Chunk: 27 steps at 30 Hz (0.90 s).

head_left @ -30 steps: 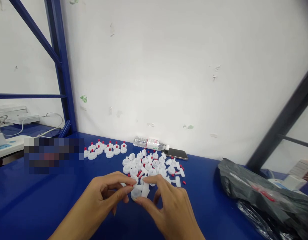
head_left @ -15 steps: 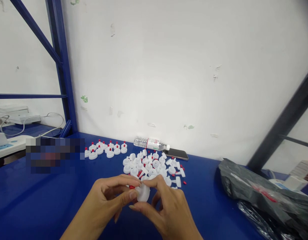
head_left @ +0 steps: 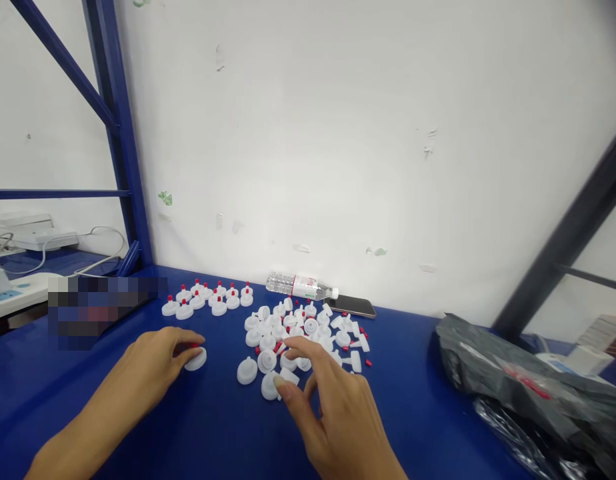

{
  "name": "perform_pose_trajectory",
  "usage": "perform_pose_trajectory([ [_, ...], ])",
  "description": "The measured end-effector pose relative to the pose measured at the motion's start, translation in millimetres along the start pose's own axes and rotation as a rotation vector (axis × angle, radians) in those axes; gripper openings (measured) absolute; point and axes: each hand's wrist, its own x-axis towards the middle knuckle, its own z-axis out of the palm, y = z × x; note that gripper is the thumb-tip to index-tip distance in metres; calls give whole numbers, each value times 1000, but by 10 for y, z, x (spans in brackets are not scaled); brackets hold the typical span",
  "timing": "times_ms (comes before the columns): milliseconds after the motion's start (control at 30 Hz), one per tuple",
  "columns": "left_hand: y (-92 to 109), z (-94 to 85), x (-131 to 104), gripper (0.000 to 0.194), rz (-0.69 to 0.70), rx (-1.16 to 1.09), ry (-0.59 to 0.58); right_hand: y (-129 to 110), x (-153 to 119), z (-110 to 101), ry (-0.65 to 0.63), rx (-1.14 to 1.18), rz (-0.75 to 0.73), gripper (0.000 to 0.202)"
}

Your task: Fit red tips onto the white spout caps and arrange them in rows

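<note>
My left hand (head_left: pixel 155 363) pinches a white cap with a red tip (head_left: pixel 196 360) over the blue table, in front of a group of white caps with red tips (head_left: pixel 219 307) standing upright. My right hand (head_left: pixel 333 400) has thumb and forefinger spread around the near edge of a pile of loose white caps and small red tips (head_left: pixel 311 327). Its thumb tip is beside a white cap (head_left: pixel 271 385) lying on the table; whether they touch, I cannot tell. Another white cap (head_left: pixel 247 371) lies just left of that one.
A clear bottle (head_left: pixel 304 287) lies behind the pile, beside a dark phone (head_left: pixel 353 306). Grey plastic bags (head_left: pixel 528 387) lie at the right. White power strips and cables are at the far left (head_left: pixel 18 290), near a blue metal frame (head_left: pixel 121 133).
My hands have separated. The left one has moved left with the capped piece that both held; the right one has opened. White caps at the pile's near edge are now uncovered.
</note>
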Motion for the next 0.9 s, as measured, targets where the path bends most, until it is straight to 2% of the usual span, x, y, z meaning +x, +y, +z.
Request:
perform_pose_trajectory([
  [200, -86, 75, 35, 39, -18, -27, -48, -5, 8, -18, -9, -64, -41, 30],
  [400, -130, 95, 59, 39, -5, -19, -33, 3, 9, -1, 5, -57, -48, 31],
  [533, -89, 7, -10, 45, -17, 11, -5, 12, 7, 13, -4, -26, -33, 33],
  [600, -27, -70, -106, 38, -19, 65, -6, 12, 6, 16, -11, -9, -30, 34],
  [700, 52, -130, -266, 34, 16, 96, -150, 10, 7, 17, -19, 7, -34, 35],
  [767, 51, -101, -329, 33, 55, 72, -225, 11, 8, 20, -13, 3, -40, 35],
  [800, 32, -72, -340, 34, 65, 72, -215, 13, 9, 22, -7, -2, -42, 35],
  [900, -57, 13, -307, 52, 40, 123, -128, 19, 9, 26, 4, -14, -40, 36],
])
